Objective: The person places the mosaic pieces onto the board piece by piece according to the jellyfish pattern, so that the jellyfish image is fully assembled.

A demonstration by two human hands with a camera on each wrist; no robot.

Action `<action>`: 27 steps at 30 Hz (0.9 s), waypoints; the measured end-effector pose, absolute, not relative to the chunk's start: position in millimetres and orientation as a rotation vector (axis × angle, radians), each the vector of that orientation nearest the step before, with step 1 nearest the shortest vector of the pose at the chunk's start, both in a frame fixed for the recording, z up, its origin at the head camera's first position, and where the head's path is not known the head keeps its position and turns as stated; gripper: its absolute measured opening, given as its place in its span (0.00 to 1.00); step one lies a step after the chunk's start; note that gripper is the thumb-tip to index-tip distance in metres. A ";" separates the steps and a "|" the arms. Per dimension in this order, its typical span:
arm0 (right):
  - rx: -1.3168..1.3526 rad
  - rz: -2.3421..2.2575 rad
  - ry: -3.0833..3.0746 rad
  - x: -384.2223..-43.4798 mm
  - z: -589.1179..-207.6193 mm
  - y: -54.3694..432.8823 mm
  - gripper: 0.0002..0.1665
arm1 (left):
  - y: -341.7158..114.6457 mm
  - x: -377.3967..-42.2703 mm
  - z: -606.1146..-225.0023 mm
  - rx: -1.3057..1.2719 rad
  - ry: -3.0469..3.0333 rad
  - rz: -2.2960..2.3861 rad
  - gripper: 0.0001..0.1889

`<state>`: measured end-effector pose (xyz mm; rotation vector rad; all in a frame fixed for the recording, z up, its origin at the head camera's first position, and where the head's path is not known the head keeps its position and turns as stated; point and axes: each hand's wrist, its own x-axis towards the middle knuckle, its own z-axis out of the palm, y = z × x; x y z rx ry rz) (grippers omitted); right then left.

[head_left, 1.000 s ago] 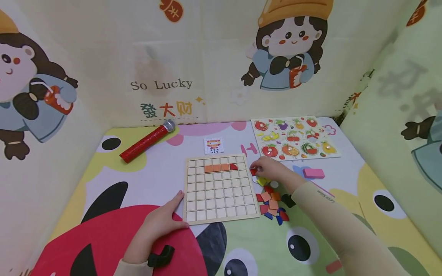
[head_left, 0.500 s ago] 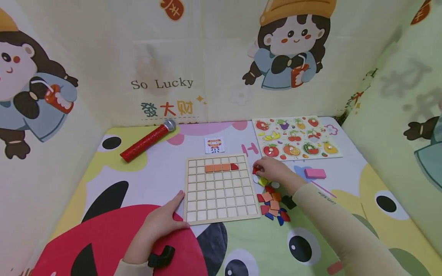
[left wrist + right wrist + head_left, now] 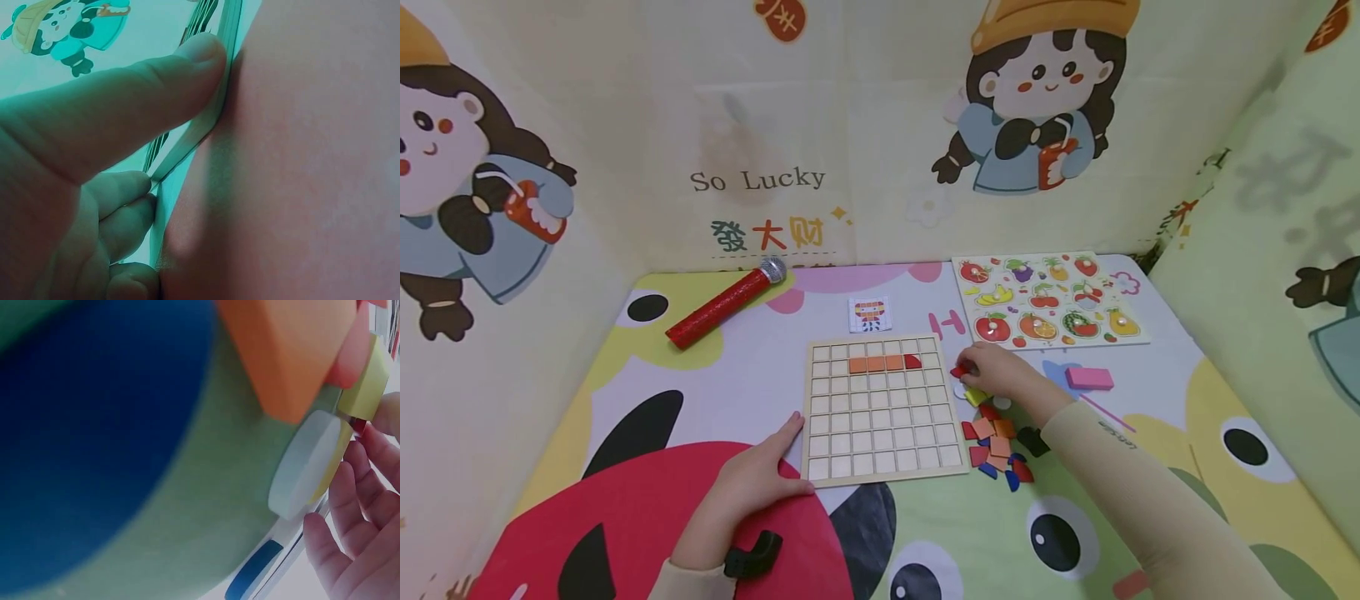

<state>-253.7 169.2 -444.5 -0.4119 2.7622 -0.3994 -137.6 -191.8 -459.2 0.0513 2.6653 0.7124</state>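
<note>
My left hand (image 3: 760, 479) rests at the near left corner of a wooden grid board (image 3: 885, 479). Its thumb (image 3: 200, 53) presses the board's edge, and the other fingers lie along the side. Three orange square tiles (image 3: 876, 363) and a red tile (image 3: 912, 362) with a rounded corner sit in one row of the grid. To the right of the board, my right hand (image 3: 996, 369) pinches a small red tile (image 3: 957, 372) between thumb and finger; in the right wrist view the fingers mostly cover it. Yellow tiles (image 3: 976, 396) lie just below that hand.
A pile of orange, red and blue tiles (image 3: 998, 447) lies beside the board. Behind are a small picture card (image 3: 870, 314), a red microphone (image 3: 722, 307) and a fruit puzzle board (image 3: 1052, 300). A pink block (image 3: 1089, 379) sits on the right, near the right forearm.
My right hand stays beside the board with the red tile, whose tilt shifts slightly. My left hand keeps its place at the board. The head view drifts a little.
</note>
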 end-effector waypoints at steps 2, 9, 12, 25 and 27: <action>-0.391 -0.423 2.761 -253.6 -444.0 169.3 0.17 | -191.6 -137.6 -459.4 0.053 2.665 0.712 0.59; -0.294 -0.597 2.737 -254.6 -435.4 167.0 0.20 | -192.5 -137.5 -460.0 0.065 2.675 0.725 0.59; -0.268 -0.673 2.726 -253.8 -430.9 163.6 0.20 | -192.8 -137.2 -459.9 0.072 2.684 0.720 0.59; -0.367 -0.828 2.708 -248.0 -431.1 148.3 0.28 | -191.8 -137.9 -459.5 0.049 2.663 0.716 0.60; -0.397 -0.809 2.716 -247.2 -430.4 145.2 0.26 | -191.7 -137.9 -459.1 0.052 2.663 0.715 0.60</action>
